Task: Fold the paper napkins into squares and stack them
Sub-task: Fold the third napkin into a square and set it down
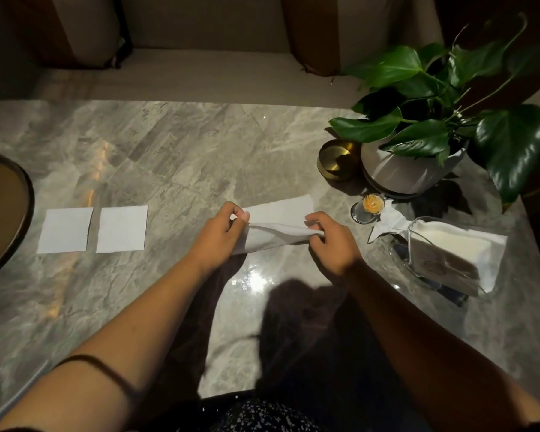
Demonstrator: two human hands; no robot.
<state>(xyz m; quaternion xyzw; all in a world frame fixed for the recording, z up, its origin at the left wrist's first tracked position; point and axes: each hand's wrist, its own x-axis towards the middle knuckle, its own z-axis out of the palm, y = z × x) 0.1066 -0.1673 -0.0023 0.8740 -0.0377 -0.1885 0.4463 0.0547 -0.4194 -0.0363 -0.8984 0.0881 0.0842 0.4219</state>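
Note:
A white paper napkin (278, 224) lies mid-table, its near edge lifted and curled over. My left hand (222, 235) pinches the napkin's left end between thumb and fingers. My right hand (331, 241) pinches its right end. Two folded white napkin squares lie flat side by side to the left, one (66, 230) further left and one (121, 229) beside it, not overlapping. A clear holder (443, 257) at the right contains a stack of unfolded white napkins, with one crumpled napkin (390, 221) sticking out toward my right hand.
The grey marble table (169, 157) carries a potted plant (418, 145) at back right, a small brass bowl (337, 160) beside it and a toothpick jar (370, 207) in front. A round dark-rimmed tray (7, 210) sits at the left edge. A sofa stands beyond the table.

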